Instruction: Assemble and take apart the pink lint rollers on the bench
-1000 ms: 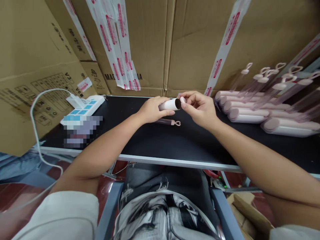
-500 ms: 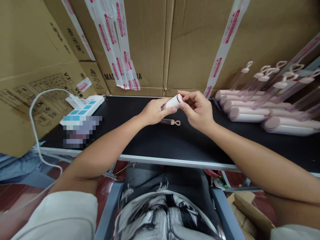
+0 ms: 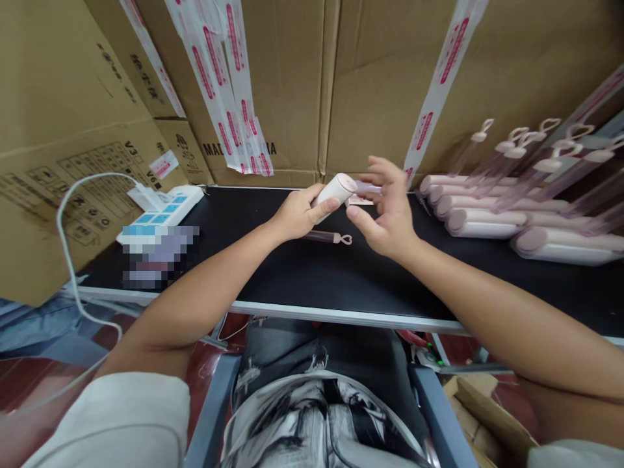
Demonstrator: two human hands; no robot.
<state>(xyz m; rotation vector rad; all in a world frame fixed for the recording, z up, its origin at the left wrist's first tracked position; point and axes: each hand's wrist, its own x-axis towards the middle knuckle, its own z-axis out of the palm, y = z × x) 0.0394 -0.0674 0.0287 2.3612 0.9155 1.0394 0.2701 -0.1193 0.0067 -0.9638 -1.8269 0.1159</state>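
Note:
My left hand (image 3: 297, 211) is wrapped round a white cylinder (image 3: 334, 194) with a flat, pale pink end, which tilts up to the right. I cannot make out exactly what the cylinder is. Just right of that end is my right hand (image 3: 387, 208), its fingers spread and somewhat blurred, apart from the cylinder. Between the two, a pale translucent strip (image 3: 366, 187) and a small white edge (image 3: 361, 201) show, partly hidden by the right hand. Below the left hand, a clear tube with a pink heart-shaped loop (image 3: 345, 240) lies on the black table (image 3: 316, 279).
Several pink-and-white cylinders (image 3: 487, 224) lie at the right, with clear heart-topped tubes (image 3: 514, 146) among them. A power strip (image 3: 168, 209) with a white cable (image 3: 65, 227) sits at the left. Cardboard (image 3: 287, 84) walls the back. An open carton (image 3: 480, 416) stands below right.
My right hand has come off the cylinder's end and its fingers have spread. The cylinder's end has tipped up, now showing its pink face; the dark ring is out of sight.

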